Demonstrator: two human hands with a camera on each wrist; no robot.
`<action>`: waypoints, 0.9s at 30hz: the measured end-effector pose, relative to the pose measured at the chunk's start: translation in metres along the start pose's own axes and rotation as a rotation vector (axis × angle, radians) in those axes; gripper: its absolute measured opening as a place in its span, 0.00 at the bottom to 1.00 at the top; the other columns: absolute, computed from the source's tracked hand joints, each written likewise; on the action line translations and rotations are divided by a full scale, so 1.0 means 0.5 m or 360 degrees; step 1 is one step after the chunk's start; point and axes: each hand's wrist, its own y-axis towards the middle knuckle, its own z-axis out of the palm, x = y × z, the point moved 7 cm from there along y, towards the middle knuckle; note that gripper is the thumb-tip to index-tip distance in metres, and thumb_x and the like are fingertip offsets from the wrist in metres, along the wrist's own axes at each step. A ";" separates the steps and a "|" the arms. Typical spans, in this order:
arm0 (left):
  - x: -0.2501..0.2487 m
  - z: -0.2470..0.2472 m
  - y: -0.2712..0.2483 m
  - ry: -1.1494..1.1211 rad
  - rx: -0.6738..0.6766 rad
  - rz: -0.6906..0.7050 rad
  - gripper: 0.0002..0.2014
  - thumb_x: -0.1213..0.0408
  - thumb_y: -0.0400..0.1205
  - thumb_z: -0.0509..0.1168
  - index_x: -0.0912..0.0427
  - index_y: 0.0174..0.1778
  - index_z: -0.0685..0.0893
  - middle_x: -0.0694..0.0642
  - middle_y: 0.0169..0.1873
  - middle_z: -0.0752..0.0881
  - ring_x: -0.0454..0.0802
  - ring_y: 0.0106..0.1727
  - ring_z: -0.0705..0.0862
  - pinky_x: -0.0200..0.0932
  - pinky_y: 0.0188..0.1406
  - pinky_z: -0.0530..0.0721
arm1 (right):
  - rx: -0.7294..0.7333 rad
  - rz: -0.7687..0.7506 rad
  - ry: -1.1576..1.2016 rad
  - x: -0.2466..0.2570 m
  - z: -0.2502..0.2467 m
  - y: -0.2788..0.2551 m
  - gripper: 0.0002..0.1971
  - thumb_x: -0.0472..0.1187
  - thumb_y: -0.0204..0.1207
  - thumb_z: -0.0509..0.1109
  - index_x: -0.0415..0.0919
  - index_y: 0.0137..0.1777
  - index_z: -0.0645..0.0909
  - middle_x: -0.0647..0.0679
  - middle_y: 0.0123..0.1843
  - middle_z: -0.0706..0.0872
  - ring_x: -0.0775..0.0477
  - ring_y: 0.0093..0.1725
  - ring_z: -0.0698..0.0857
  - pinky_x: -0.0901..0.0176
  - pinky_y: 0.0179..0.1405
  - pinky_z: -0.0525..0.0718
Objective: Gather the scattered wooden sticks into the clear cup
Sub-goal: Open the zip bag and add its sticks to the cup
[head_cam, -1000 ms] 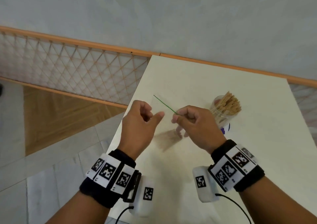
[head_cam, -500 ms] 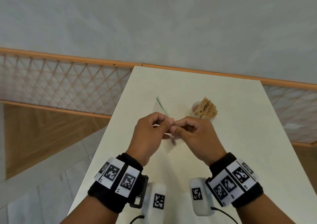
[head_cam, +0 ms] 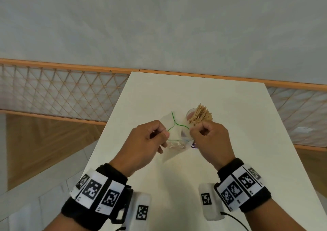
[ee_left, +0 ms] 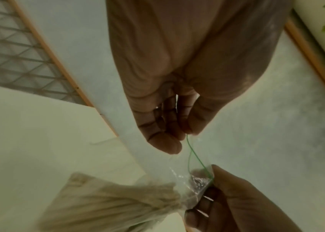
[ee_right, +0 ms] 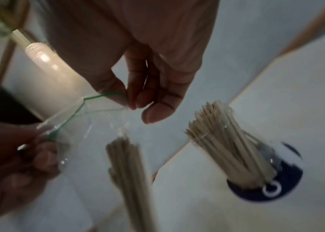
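Note:
A clear plastic cup [head_cam: 189, 114] stands on the white table [head_cam: 230, 142], packed with wooden sticks [head_cam: 200, 115] that fan out above its rim. In front of it, both hands hold up a clear zip bag [head_cam: 174, 133] with a green seal line. My left hand [head_cam: 163, 135] pinches the left side of the bag's mouth. My right hand [head_cam: 193, 130] pinches the right side, and the mouth gapes between them. In the right wrist view a blurred bundle of sticks [ee_right: 130, 172] shows below the mouth. Whether it lies inside the bag is unclear.
The table's left edge [head_cam: 106, 130] drops to a wooden floor. A lattice railing [head_cam: 62, 94] and a grey wall stand behind. A dark blue round mark [ee_right: 277, 185] lies under the cup.
One second ago my right hand alone held the bag. The hands then met at its top and have now drawn apart, opening the mouth.

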 end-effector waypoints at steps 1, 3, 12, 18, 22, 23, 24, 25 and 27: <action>-0.008 0.007 0.000 0.0070 0.0034 0.0036 0.09 0.62 0.82 0.66 0.58 0.36 0.82 0.57 0.34 0.89 0.46 0.32 0.86 0.29 0.32 0.81 | 0.0082 -0.0065 -0.0107 0.010 0.001 0.001 0.07 0.35 0.71 0.74 0.39 0.32 0.82 0.49 0.30 0.85 0.50 0.29 0.82 0.61 0.29 0.82; -0.028 0.025 0.002 0.0217 0.0084 0.0137 0.09 0.62 0.82 0.66 0.57 0.36 0.82 0.55 0.33 0.88 0.46 0.34 0.85 0.34 0.35 0.84 | 0.0306 -0.0194 -0.0188 0.038 0.019 0.003 0.05 0.40 0.71 0.77 0.48 0.45 0.85 0.58 0.43 0.86 0.56 0.36 0.83 0.69 0.33 0.81; -0.060 0.036 -0.001 0.0608 0.0074 0.0405 0.11 0.64 0.80 0.67 0.52 0.32 0.80 0.49 0.32 0.84 0.46 0.38 0.81 0.33 0.34 0.76 | 0.0141 -0.0166 -0.0051 0.053 0.000 0.083 0.05 0.36 0.75 0.74 0.45 0.42 0.91 0.61 0.34 0.89 0.65 0.36 0.85 0.79 0.36 0.76; -0.088 0.015 -0.009 0.0662 0.0202 0.0464 0.06 0.56 0.80 0.68 0.51 0.39 0.83 0.46 0.39 0.86 0.42 0.43 0.82 0.37 0.38 0.79 | 0.0148 -0.0172 -0.0091 0.056 -0.026 0.099 0.11 0.32 0.77 0.67 0.46 0.46 0.89 0.57 0.40 0.91 0.57 0.40 0.89 0.64 0.44 0.86; -0.091 -0.033 0.031 0.0881 0.0251 0.0304 0.45 0.38 0.56 0.79 0.35 0.69 0.67 0.37 0.63 0.76 0.36 0.66 0.73 0.37 0.63 0.75 | 0.0442 -0.0281 -0.0038 0.109 -0.015 0.091 0.16 0.25 0.77 0.59 0.41 0.45 0.87 0.50 0.42 0.92 0.52 0.35 0.90 0.51 0.43 0.89; -0.100 -0.048 0.047 0.0941 0.0191 0.0300 0.56 0.38 0.53 0.81 0.35 0.75 0.59 0.38 0.69 0.72 0.40 0.71 0.69 0.43 0.69 0.72 | 0.0491 -0.0343 -0.0057 0.126 -0.015 0.089 0.17 0.24 0.77 0.58 0.41 0.45 0.86 0.50 0.43 0.92 0.51 0.35 0.90 0.48 0.44 0.90; -0.112 -0.056 0.064 0.0995 0.0156 0.0323 0.63 0.40 0.51 0.82 0.36 0.79 0.52 0.39 0.73 0.69 0.43 0.75 0.66 0.48 0.73 0.70 | 0.0521 -0.0406 -0.0062 0.145 -0.016 0.087 0.18 0.23 0.76 0.58 0.41 0.45 0.86 0.50 0.43 0.92 0.49 0.35 0.90 0.47 0.45 0.90; -0.121 -0.055 0.078 0.1034 0.0160 0.0352 0.67 0.42 0.51 0.84 0.38 0.81 0.47 0.40 0.76 0.67 0.45 0.77 0.64 0.51 0.75 0.67 | 0.0539 -0.0463 -0.0055 0.162 -0.017 0.086 0.18 0.22 0.77 0.57 0.41 0.45 0.86 0.50 0.44 0.92 0.48 0.36 0.90 0.46 0.45 0.90; -0.126 -0.032 0.102 0.1092 0.0278 0.0384 0.71 0.46 0.52 0.85 0.39 0.83 0.42 0.44 0.77 0.69 0.47 0.78 0.65 0.51 0.76 0.68 | 0.0555 -0.0566 -0.0005 0.196 -0.021 0.086 0.17 0.23 0.79 0.59 0.40 0.45 0.87 0.49 0.44 0.91 0.46 0.38 0.90 0.47 0.46 0.89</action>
